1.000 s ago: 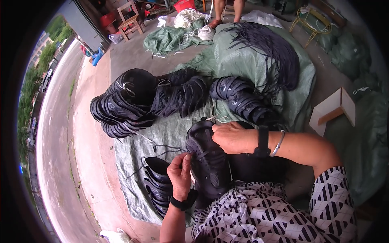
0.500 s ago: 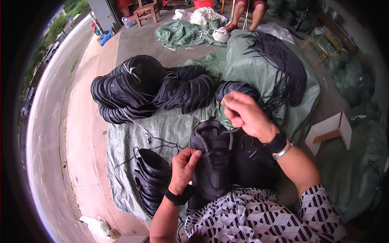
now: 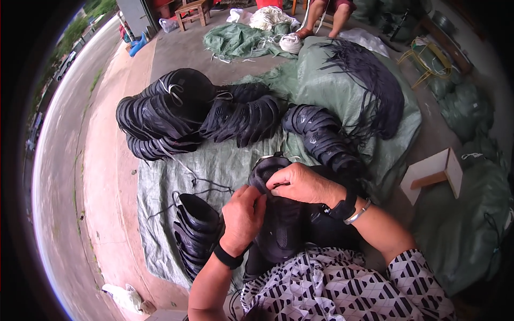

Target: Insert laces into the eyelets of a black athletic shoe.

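Observation:
A black lace-up shoe (image 3: 276, 235) rests on my lap with its toe toward me. Over its collar and lacing, my left hand (image 3: 242, 216) and my right hand (image 3: 302, 186) come close together. Thumb and fingers of the right one pinch a short dark piece of shoelace (image 3: 278, 185). My left hand is closed at the shoe's left edge, and its fingertips hide what they grip. Most of the lacing is covered by the hands. To the right of the shoe lies another black piece, partly under my right forearm.
Nested black shoe uppers form stacks at the left (image 3: 198, 235), the back left (image 3: 160, 107) and the right (image 3: 324, 136). They lie on a green tarp (image 3: 160, 184). Dark laces (image 3: 383, 101) drape over a green sack (image 3: 316, 69). An angled white board (image 3: 436, 171) stands at right. Another person's legs (image 3: 321, 16) show behind.
My right hand has come down and left from above the shoe to its lacing. My left hand has moved slightly up toward it. The view has shifted a little.

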Demonstrator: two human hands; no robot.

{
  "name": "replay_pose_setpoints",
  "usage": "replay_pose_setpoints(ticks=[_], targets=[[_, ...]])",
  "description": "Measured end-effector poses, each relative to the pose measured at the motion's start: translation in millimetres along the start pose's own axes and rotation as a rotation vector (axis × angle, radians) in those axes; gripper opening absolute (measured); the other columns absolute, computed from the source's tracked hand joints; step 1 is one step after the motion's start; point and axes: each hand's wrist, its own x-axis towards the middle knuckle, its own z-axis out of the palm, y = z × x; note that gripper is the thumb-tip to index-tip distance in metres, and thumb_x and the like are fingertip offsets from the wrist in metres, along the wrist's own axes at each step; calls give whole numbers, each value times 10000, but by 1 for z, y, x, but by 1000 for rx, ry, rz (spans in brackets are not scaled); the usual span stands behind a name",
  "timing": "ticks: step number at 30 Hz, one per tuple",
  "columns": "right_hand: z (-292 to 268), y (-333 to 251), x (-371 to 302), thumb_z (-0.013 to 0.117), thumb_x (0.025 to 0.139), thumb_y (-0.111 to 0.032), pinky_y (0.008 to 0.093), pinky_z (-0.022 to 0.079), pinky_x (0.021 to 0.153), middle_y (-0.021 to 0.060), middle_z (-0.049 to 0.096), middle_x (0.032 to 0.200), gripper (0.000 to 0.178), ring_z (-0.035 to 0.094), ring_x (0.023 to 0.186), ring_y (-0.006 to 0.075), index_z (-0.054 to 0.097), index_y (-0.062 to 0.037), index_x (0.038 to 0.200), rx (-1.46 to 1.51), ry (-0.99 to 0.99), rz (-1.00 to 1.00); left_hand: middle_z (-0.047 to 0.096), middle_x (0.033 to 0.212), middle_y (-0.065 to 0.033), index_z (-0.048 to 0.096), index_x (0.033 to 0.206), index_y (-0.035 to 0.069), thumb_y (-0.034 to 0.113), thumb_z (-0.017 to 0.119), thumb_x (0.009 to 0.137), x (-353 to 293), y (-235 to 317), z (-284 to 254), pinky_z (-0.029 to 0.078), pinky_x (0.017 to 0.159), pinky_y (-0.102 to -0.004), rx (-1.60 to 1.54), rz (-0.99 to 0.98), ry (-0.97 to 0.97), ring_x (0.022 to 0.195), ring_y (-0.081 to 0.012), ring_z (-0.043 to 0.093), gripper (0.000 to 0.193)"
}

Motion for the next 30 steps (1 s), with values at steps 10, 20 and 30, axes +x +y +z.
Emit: replay_pose_setpoints(ticks=[10, 20, 30], targets=[[17, -4, -6, 609, 759, -115, 325, 505, 729, 115, 676, 838, 187, 659, 799, 244, 673, -67, 928, -69, 58, 1, 581, 781, 44, 604, 827, 40, 198, 692, 851, 8, -42, -5, 406, 651, -202, -835, -328, -327, 702, -55, 496, 182], [20, -2, -12, 653, 773, -123, 364, 510, 594, 92, 656, 744, 96, 655, 687, 276, 603, -80, 841, -467, 229, -156, 585, 1111, -6, 598, 1059, 158, 123, 809, 561, 43, -18, -34, 501, 825, -366, -49, 309, -304, 1014, -260, 545, 542], [-109, 101, -62, 597, 903, -223, 232, 224, 402, -78, 341, 515, 269, 269, 393, 54, 462, -163, 679, 1427, 1084, 258, 581, 1104, -41, 592, 1000, 131, 139, 830, 538, 42, 5, -32, 467, 878, -378, 26, 236, -314, 1035, -289, 536, 519]])
